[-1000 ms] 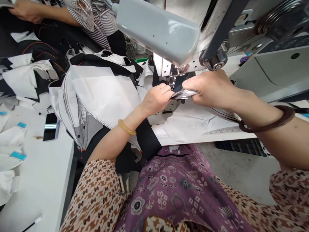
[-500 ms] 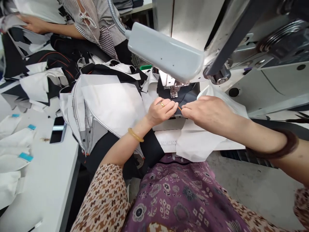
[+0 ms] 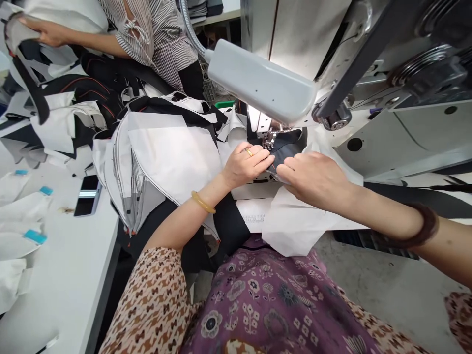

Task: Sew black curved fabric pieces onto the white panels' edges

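Note:
Dark fabric point(image 3: 289, 147) with white backing lies under the presser foot point(image 3: 270, 140) of a sewing machine point(image 3: 295, 29). My left hand point(image 3: 248, 166), a ring on one finger, is closed on the fabric's near edge just left of the foot. Gripping the same piece a little to the right is my right hand point(image 3: 313, 177), its fingers curled in. A white sheet of the piece point(image 3: 293, 223) hangs below my right hand over the table's front edge. The fingertips of both hands are partly hidden in the cloth.
A grey lamp-like housing point(image 3: 261, 81) hangs over the needle area. Stacked white and black panels point(image 3: 173, 152) lie left of my left arm. A phone point(image 3: 87, 195) rests on the white side table point(image 3: 62, 275). A co-worker's hand point(image 3: 51, 33) holds material at upper left.
My right hand has shifted slightly and turned the fabric edge, so the orange strip between my hands is mostly out of sight. The hanging white sheet has swung lower. The co-worker's material has moved.

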`<state>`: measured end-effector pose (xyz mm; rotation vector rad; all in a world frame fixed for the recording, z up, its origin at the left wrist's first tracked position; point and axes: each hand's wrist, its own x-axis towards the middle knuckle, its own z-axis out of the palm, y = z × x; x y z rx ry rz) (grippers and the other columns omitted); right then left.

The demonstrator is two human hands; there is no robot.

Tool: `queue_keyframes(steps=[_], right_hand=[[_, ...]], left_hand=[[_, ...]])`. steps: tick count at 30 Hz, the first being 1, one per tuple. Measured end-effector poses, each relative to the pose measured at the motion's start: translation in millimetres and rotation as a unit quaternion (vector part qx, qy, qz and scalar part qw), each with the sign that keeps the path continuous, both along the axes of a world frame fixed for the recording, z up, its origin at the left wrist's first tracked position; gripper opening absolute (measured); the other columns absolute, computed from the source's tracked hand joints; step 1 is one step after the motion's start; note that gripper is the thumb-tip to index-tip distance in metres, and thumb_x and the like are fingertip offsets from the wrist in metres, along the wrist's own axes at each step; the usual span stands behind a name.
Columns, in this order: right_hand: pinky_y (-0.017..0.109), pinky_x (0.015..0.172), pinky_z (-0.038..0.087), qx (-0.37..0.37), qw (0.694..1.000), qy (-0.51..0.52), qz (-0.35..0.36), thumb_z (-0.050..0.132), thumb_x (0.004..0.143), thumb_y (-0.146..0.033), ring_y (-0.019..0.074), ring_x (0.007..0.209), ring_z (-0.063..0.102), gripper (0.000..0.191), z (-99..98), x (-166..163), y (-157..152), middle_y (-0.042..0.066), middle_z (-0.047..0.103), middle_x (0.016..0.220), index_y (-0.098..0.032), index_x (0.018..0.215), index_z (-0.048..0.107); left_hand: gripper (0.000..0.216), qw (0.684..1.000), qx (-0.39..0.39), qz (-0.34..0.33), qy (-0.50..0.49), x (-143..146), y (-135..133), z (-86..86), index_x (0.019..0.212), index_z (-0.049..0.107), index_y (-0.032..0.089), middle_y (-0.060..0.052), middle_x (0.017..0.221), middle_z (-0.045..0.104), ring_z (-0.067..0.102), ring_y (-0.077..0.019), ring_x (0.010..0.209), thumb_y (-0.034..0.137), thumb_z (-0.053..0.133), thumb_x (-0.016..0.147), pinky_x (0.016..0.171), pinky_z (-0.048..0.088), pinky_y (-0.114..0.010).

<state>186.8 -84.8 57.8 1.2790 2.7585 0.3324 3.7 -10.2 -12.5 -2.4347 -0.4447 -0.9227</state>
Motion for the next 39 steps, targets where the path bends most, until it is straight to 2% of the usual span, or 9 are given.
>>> queue_keyframes(steps=[4, 7, 9, 13, 17, 22, 30, 34, 39], right_hand=[[0.024, 0.056, 0.019, -0.112, 0.987, 0.038, -0.112, 0.048, 0.082, -0.046, 0.0109, 0.056, 0.036, 0.029, 2.2, 2.2, -2.8, -0.001, 0.044, 0.058, -0.018, 0.079, 0.048], [0.025, 0.055, 0.017, -0.140, 0.975, 0.052, -0.166, 0.042, 0.084, -0.036, 0.0103, 0.055, 0.032, 0.021, 10.2, 2.1, 4.8, -0.001, 0.047, 0.061, -0.018, 0.077, 0.051], [0.026, 0.055, 0.015, -0.100, 0.982, 0.060, -0.147, 0.041, 0.080, -0.022, 0.0108, 0.059, 0.035, 0.014, 15.6, 1.7, 12.8, 0.002, 0.052, 0.069, -0.018, 0.076, 0.054], [0.027, 0.055, 0.014, -0.001, 0.998, 0.059, -0.039, 0.035, 0.074, -0.007, 0.0127, 0.070, 0.040, 0.023, 18.9, -7.2, 20.3, 0.006, 0.057, 0.087, -0.015, 0.074, 0.056], [0.028, 0.055, 0.016, 0.043, 0.999, 0.022, 0.021, 0.031, 0.081, -0.007, 0.0132, 0.060, 0.037, 0.029, 4.9, -22.5, 6.8, 0.004, 0.055, 0.069, -0.016, 0.070, 0.056], [0.027, 0.057, 0.021, 0.131, 0.989, 0.034, 0.061, 0.035, 0.082, -0.005, 0.0134, 0.065, 0.046, 0.027, -20.8, -17.9, -6.4, 0.005, 0.058, 0.072, -0.015, 0.066, 0.054], [0.025, 0.053, 0.018, 0.105, 0.991, 0.039, 0.067, 0.037, 0.081, -0.004, 0.0113, 0.060, 0.043, 0.023, -15.5, 0.6, 3.1, 0.003, 0.053, 0.068, -0.014, 0.066, 0.052], [0.025, 0.052, 0.016, 0.072, 0.996, 0.025, 0.037, 0.039, 0.079, -0.003, 0.0117, 0.061, 0.043, 0.021, -12.0, -5.7, 8.8, 0.003, 0.052, 0.066, -0.014, 0.065, 0.050], [0.026, 0.054, 0.019, 0.110, 0.993, 0.023, 0.031, 0.038, 0.081, -0.005, 0.0137, 0.070, 0.049, 0.020, -18.2, -11.9, 5.5, 0.004, 0.056, 0.075, -0.014, 0.069, 0.051]], left_hand=[[0.018, 0.999, 0.015, -0.020, -0.026, 2.7, 1.2, 1.6, 0.087, 0.060, 0.016, -0.004, 0.078, 0.065, 0.052, -0.0132, 0.070, 0.022, 0.043, 0.090, 0.064, 0.032, -0.029], [0.020, 0.999, -0.026, 0.003, -0.019, 2.5, 4.6, 4.2, 0.085, 0.060, 0.017, -0.002, 0.072, 0.061, 0.050, -0.0128, 0.065, 0.023, 0.042, 0.090, 0.062, 0.033, -0.028], [0.019, 0.998, -0.068, -0.003, -0.006, 2.1, 7.1, 7.2, 0.087, 0.059, 0.017, -0.002, 0.073, 0.060, 0.050, -0.0129, 0.066, 0.022, 0.041, 0.090, 0.063, 0.034, -0.026], [0.015, 0.993, -0.120, 0.009, -0.018, 6.3, 9.4, 7.2, 0.080, 0.059, 0.017, -0.002, 0.071, 0.057, 0.050, -0.0135, 0.068, 0.021, 0.045, 0.084, 0.061, 0.035, -0.025], [0.022, 0.992, -0.042, 0.038, -0.110, 10.1, 7.5, -6.8, 0.066, 0.055, 0.017, -0.001, 0.060, 0.054, 0.047, -0.0131, 0.060, 0.021, 0.045, 0.084, 0.056, 0.032, -0.027], [0.021, 0.998, 0.056, -0.023, -0.009, -4.5, 4.7, -14.3, 0.103, 0.057, 0.018, -0.001, 0.086, 0.068, 0.059, -0.0100, 0.073, 0.016, 0.040, 0.091, 0.065, 0.042, -0.026], [0.022, 0.999, -0.038, -0.010, -0.034, -3.2, -1.0, -24.9, 0.107, 0.057, 0.019, -0.003, 0.088, 0.070, 0.065, -0.0114, 0.082, 0.016, 0.041, 0.092, 0.067, 0.044, -0.026], [0.019, 0.996, 0.001, -0.002, -0.086, -1.7, 2.6, -26.5, 0.100, 0.059, 0.019, -0.001, 0.084, 0.071, 0.065, -0.0101, 0.079, 0.015, 0.044, 0.090, 0.066, 0.044, -0.025], [0.017, 0.996, 0.006, -0.007, -0.087, -5.5, 9.5, -17.7, 0.097, 0.059, 0.018, -0.001, 0.085, 0.070, 0.064, -0.0097, 0.081, 0.016, 0.045, 0.089, 0.070, 0.044, -0.024]])
